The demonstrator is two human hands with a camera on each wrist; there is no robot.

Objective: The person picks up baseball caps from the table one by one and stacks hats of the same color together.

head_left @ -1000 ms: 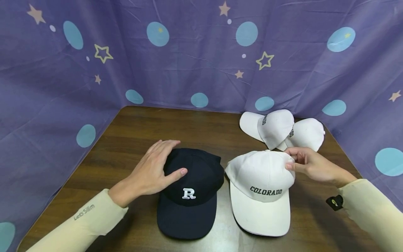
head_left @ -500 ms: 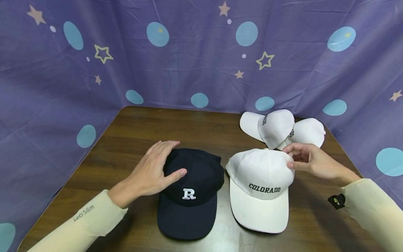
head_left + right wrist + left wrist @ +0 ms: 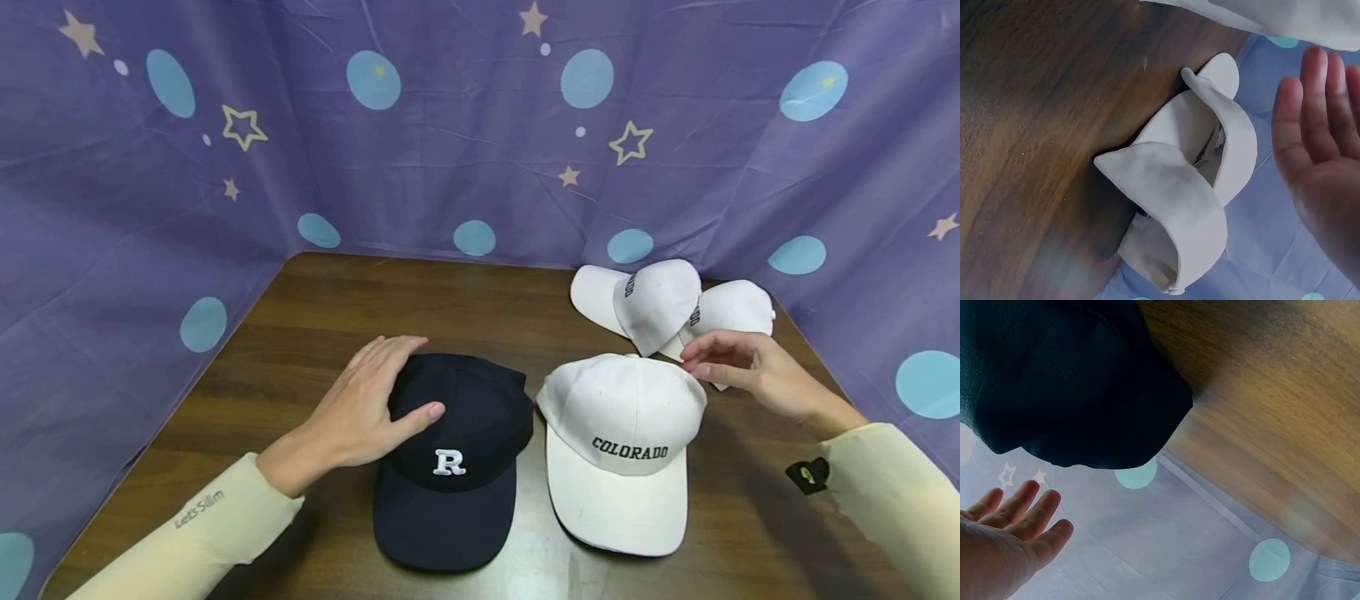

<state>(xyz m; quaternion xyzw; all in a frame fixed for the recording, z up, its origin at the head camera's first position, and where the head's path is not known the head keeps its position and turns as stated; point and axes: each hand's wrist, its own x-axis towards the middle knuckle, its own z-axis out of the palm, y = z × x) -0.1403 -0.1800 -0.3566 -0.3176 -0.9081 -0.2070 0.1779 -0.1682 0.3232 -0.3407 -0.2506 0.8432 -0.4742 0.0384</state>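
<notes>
A navy baseball cap [image 3: 465, 400] with a white R lies on the table, brim toward me. My left hand [image 3: 356, 412] lies over its left side, fingers extended and thumb across the crown. In the left wrist view, the fingers of that hand [image 3: 1019, 537] show beside the dark cap [image 3: 1079, 381]. To the right sits a white baseball cap [image 3: 630, 417] lettered COLORADO, its brim also facing me. My right hand [image 3: 765, 375] is at its upper right edge, fingers loosely bent and holding nothing. The right wrist view shows those fingers [image 3: 1314, 106] extended below the white cap's edge [image 3: 1310, 25].
Two more white caps, one [image 3: 663, 300] overlapping the other [image 3: 738, 317], lie at the table's back right corner, behind my right hand. A purple curtain [image 3: 480, 167] with stars and dots hangs along the wooden table's [image 3: 360, 300] back and sides.
My right hand has let go of the white cap and drawn slightly back to the right. That cap shifted slightly away from me earlier. The left hand and navy cap have stayed put.
</notes>
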